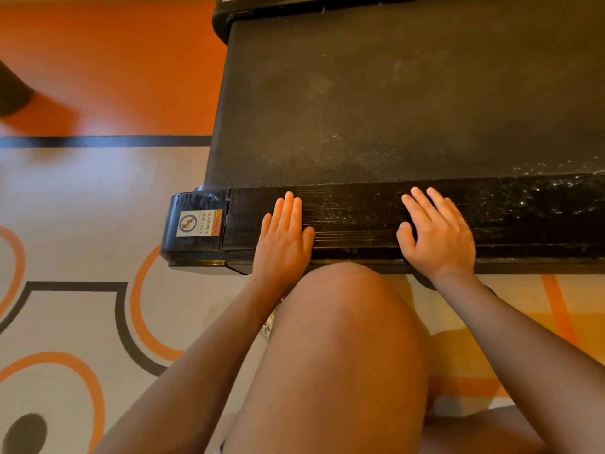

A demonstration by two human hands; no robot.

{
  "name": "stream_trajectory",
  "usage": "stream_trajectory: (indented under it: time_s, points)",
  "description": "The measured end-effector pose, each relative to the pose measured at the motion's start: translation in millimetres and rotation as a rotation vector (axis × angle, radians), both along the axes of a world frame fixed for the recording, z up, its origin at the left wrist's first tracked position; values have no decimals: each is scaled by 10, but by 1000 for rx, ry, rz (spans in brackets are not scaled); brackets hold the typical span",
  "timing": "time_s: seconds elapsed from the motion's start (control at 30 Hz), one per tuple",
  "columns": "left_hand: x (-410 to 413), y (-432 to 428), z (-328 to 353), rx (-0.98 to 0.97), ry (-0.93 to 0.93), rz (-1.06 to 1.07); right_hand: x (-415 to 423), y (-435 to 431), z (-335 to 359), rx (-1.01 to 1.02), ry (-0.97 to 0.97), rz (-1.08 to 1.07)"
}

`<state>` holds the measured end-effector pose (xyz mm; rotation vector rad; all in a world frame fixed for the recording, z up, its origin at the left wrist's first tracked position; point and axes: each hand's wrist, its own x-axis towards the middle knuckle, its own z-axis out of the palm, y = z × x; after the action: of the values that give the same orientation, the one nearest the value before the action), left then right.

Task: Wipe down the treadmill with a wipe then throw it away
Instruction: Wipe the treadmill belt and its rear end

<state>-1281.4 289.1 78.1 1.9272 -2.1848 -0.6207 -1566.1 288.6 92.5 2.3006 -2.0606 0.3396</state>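
I rest the left hand (283,235) and the right hand (437,232) flat, holding nothing, on the dusty ribbed rail (360,217) of the treadmill (393,93), which I judge stiff and heavy, only to press on; no wipe is in view.

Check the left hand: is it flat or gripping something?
Flat: the left hand rests palm-down, outstretched, on the treadmill rail, holding nothing.

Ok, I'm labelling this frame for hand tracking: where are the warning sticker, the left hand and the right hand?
warning sticker (198,223): head view, middle of the label.
left hand (284,239): head view, back of the hand.
right hand (440,239): head view, back of the hand.
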Motion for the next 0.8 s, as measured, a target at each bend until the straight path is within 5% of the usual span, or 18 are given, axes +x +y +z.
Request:
stream_trajectory:
  time_s: [0.8]
  points:
    - [-170,-314,27,-4,43,-7,-15,-6,-3,12,-14,2]
